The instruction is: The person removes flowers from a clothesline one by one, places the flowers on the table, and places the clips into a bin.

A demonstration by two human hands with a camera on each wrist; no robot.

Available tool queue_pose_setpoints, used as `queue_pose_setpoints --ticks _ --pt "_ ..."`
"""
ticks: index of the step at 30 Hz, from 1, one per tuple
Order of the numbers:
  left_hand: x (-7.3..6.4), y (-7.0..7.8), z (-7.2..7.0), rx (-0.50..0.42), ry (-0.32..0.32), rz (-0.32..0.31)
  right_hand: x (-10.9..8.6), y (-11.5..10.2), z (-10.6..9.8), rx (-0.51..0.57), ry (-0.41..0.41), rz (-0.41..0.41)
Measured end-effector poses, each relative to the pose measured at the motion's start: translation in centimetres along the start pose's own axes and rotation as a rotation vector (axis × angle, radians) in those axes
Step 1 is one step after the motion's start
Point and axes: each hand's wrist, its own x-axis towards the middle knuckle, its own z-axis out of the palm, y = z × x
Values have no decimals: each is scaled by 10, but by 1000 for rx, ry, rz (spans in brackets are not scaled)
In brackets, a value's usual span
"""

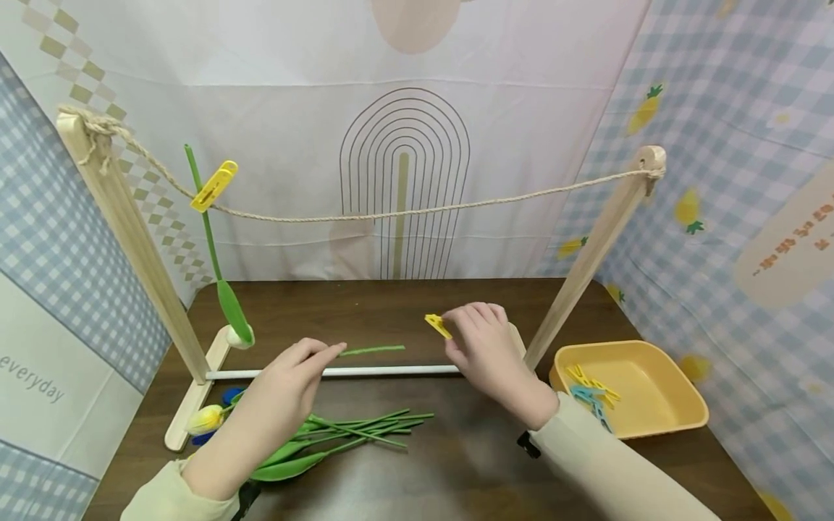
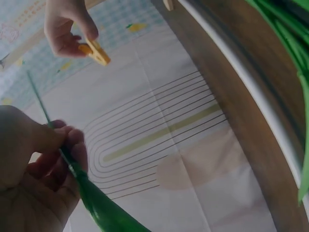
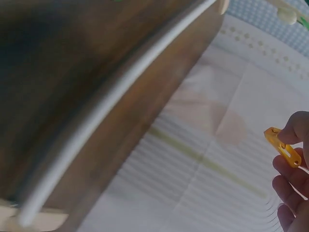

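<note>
My left hand pinches the green stem of an artificial flower between thumb and fingers. The stem's bare end points right in the head view, and a green leaf shows below the hand in the left wrist view; its bloom is hidden. My right hand holds a yellow clothespin between thumb and fingers, apart from the stem. Above both hands a twine rope spans two wooden posts. Another yellow clothespin clips a white tulip upside down to the rope's left part.
Several artificial tulips lie on the dark table, a yellow bloom among them. An orange-yellow basin at the right holds yellow and blue clothespins. A white bar joins the posts low down. Patterned cloth hangs behind.
</note>
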Motion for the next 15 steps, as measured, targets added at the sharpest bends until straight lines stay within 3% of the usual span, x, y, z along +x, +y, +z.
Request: queue_pose_setpoints --ticks 9,15 --pt "-16 5 18 68 -278 -121 -50 33 -11 39 -74 103" --pt "-30 8 38 95 -395 -119 -79 52 -17 69 -28 150"
